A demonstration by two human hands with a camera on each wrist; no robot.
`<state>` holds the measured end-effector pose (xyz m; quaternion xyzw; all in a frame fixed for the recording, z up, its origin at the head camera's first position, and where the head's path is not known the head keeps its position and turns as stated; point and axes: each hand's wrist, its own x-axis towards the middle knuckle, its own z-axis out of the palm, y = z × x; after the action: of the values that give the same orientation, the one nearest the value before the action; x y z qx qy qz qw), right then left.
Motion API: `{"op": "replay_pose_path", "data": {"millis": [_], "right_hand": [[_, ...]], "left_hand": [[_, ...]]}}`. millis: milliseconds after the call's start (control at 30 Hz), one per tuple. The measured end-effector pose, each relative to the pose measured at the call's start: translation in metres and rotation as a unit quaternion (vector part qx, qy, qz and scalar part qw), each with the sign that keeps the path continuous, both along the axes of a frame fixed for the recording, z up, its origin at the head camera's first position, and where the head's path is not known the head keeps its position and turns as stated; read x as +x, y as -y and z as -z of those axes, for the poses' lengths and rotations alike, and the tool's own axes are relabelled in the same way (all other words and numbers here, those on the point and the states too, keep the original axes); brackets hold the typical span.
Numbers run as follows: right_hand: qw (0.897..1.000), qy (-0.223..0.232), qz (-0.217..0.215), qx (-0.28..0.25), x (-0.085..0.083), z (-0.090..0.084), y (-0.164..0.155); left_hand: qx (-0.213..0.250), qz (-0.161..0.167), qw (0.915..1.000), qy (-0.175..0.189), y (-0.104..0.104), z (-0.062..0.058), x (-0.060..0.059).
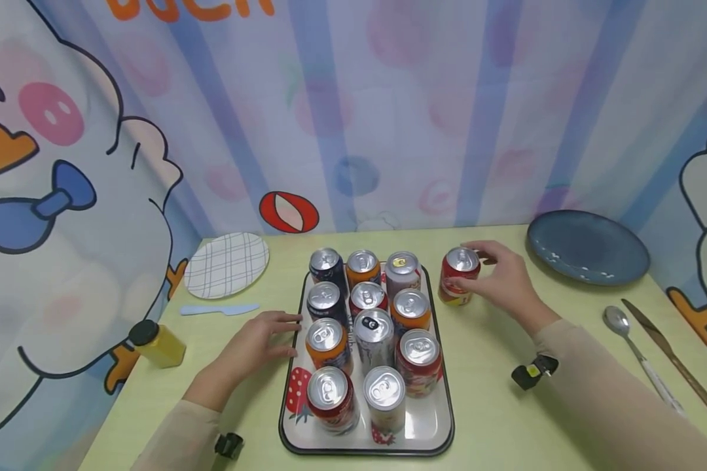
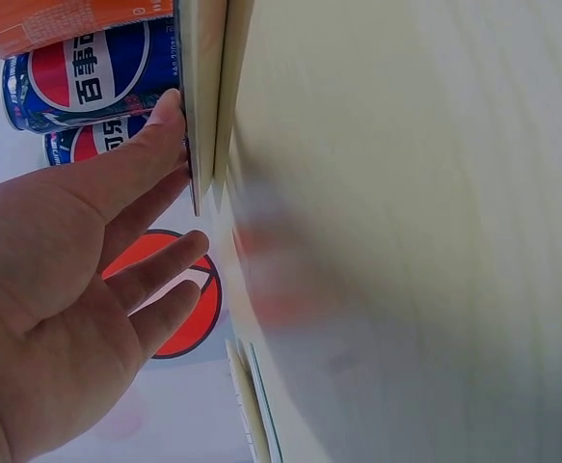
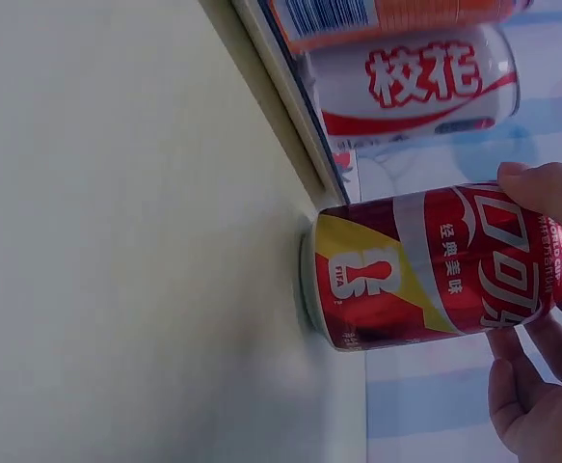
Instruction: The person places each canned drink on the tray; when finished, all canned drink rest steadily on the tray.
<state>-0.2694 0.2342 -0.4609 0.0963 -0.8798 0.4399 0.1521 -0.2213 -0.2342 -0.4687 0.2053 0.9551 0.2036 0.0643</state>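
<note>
Red cola can (image 1: pixel 459 276): upright on the bench (image 1: pixel 495 392), long axis vertical, just outside the tray (image 1: pixel 442 418) at its 1 o'clock corner. Our right hand (image 1: pixel 507 280) curls round it from 3 o'clock. Our left hand (image 1: pixel 253 347), fingers straight, touches the tray's 9 o'clock rim, well apart from the can.

— What does the left hand (image 2: pixel 64 289) touch?
— Its straight fingers (image 2: pixel 150 159) press the tray's edge (image 2: pixel 201 96) — blue cans (image 2: pixel 88 72) stand just beyond, an orange can (image 2: pixel 59 21) beside them.
— And the bench (image 2: pixel 406 231)?
— Pale green, blurred.
</note>
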Motion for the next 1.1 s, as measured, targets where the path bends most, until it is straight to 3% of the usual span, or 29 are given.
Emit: {"op": "replay_pose_path", "data": {"millis": [233,433,633,867,1100], "right_hand": [[0.999,-0.028,-0.024,0.001,0.052,-0.012,0.000],[0.995,-0.063,-0.075,-0.012,0.099,-0.031,0.013],[0.992,-0.058,-0.114,0.010,0.139,-0.046,0.023],[0.990,-0.038,-0.136,0.018,0.166,-0.047,0.034],[0.989,-0.048,-0.140,0.000,0.183,-0.023,0.052]], "left_hand": [[-0.006,0.005,1.0000,-0.005,0.003,0.003,0.002],[-0.002,0.006,0.9999,-0.010,0.006,0.005,0.003],[0.003,0.003,1.0000,-0.003,0.004,0.006,0.003],[0.003,0.003,1.0000,-0.003,0.001,0.002,0.002],[0.000,0.003,1.0000,0.000,0.001,0.000,0.001]]}}
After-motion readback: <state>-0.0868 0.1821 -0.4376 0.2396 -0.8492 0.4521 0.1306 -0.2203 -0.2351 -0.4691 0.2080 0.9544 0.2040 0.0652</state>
